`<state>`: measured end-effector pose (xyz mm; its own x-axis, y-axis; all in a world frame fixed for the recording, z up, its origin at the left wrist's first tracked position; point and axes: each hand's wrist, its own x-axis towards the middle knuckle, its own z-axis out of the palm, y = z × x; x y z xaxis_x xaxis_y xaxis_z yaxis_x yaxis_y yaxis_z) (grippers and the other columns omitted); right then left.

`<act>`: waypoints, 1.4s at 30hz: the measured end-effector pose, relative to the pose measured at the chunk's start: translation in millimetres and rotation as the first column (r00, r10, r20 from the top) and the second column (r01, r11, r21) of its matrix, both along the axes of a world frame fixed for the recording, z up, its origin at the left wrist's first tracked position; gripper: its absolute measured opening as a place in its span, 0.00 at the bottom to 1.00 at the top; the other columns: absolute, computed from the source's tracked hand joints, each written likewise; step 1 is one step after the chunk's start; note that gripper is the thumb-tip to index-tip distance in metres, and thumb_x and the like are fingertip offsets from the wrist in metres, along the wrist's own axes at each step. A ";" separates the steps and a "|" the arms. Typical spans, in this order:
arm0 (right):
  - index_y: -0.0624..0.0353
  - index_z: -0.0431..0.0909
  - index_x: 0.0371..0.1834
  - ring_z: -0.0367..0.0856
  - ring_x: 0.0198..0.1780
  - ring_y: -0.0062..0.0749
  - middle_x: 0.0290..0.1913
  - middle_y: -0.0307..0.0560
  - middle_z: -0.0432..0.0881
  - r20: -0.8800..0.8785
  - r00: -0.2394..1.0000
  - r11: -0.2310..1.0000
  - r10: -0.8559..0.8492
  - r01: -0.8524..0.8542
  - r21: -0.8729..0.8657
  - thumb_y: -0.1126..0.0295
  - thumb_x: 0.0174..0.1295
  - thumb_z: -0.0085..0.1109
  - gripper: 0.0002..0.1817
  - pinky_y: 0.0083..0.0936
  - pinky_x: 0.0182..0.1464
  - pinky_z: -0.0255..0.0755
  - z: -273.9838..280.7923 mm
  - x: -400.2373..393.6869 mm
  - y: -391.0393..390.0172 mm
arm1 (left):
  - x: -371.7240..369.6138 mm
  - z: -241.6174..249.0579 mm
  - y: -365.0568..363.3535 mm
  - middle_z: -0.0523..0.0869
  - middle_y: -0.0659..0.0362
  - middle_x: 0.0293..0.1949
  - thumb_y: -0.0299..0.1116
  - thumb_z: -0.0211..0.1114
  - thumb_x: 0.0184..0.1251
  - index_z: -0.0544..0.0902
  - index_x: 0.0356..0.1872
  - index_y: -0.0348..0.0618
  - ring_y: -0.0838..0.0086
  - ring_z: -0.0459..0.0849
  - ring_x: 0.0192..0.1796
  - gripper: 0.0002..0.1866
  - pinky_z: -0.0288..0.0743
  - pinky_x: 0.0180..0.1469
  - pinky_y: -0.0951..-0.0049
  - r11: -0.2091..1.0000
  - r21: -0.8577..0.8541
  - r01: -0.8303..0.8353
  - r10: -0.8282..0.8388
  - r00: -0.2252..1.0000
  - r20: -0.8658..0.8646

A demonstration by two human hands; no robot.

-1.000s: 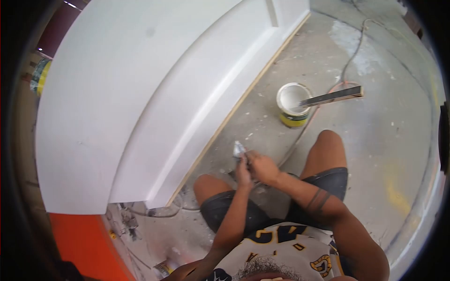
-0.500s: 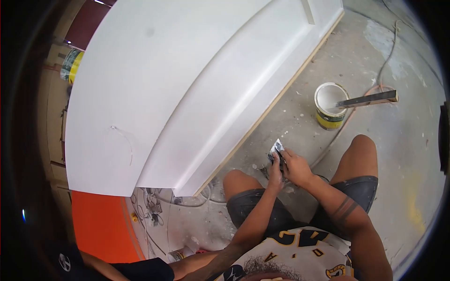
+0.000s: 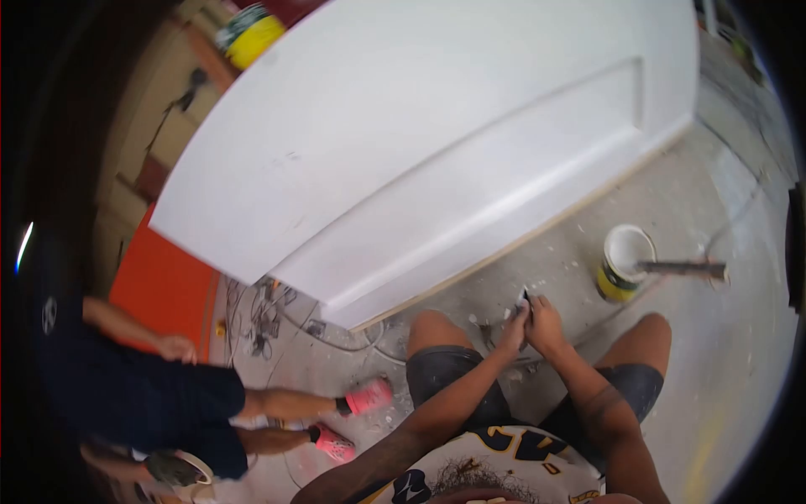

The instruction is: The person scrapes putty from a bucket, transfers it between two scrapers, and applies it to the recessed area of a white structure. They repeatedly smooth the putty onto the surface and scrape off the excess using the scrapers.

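In front of my knees, my two hands meet close over the concrete floor. My left hand [image 3: 512,330] is closed round a small dark piece with a silvery tip [image 3: 525,294]. Pressed against it from the other side is my right hand [image 3: 544,324], its fingers curled on the same piece. Blur and my fingers hide most of it, so I cannot tell its kind. Just beyond my hands stands a large white panel [image 3: 420,101] with a raised, curved edge. To their right sits a can [image 3: 617,287] with white inside.
A long dark stick [image 3: 684,269] lies over the can's rim. At left stands another person [image 3: 168,395] in dark clothes and pink shoes [image 3: 369,396]. Cables [image 3: 260,315] tangle beside an orange sheet [image 3: 164,290]. A yellow and green bucket [image 3: 252,38] shows behind the panel.
My view has turned, so the panel and can appear shifted right. The other person has come further into view at left. My hands stay together on the small piece, its silvery part now less visible.
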<state>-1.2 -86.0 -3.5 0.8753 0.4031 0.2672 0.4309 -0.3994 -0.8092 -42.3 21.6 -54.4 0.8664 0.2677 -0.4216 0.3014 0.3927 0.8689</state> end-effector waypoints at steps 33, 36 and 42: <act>0.71 0.77 0.44 0.79 0.42 0.66 0.38 0.69 0.79 0.206 0.874 0.879 0.440 -0.466 0.102 0.76 0.60 0.53 0.11 0.54 0.43 0.72 19.0 -52.9 71.0 | -47.7 16.4 87.2 0.79 0.60 0.50 0.64 0.43 0.78 0.75 0.59 0.43 0.76 0.76 0.48 0.33 0.69 0.57 0.72 0.917 0.054 -0.395 0.397 0.917 -0.040; 0.71 0.76 0.44 0.79 0.42 0.67 0.39 0.70 0.79 0.169 0.911 0.911 0.377 -0.398 0.112 0.76 0.60 0.53 0.11 0.54 0.43 0.71 20.5 -50.2 74.0 | -55.7 14.3 85.9 0.79 0.58 0.54 0.63 0.42 0.78 0.74 0.62 0.41 0.75 0.76 0.54 0.34 0.68 0.60 0.72 0.951 0.126 -0.283 0.293 0.954 -0.068; 0.70 0.76 0.38 0.79 0.38 0.68 0.35 0.69 0.80 0.046 0.971 0.969 0.234 -0.237 0.069 0.75 0.60 0.55 0.08 0.53 0.39 0.71 -2.5 -11.6 71.6 | -63.7 55.4 45.2 0.74 0.57 0.67 0.65 0.46 0.76 0.69 0.71 0.41 0.71 0.68 0.69 0.39 0.57 0.72 0.72 0.957 0.227 -0.181 0.178 0.984 0.032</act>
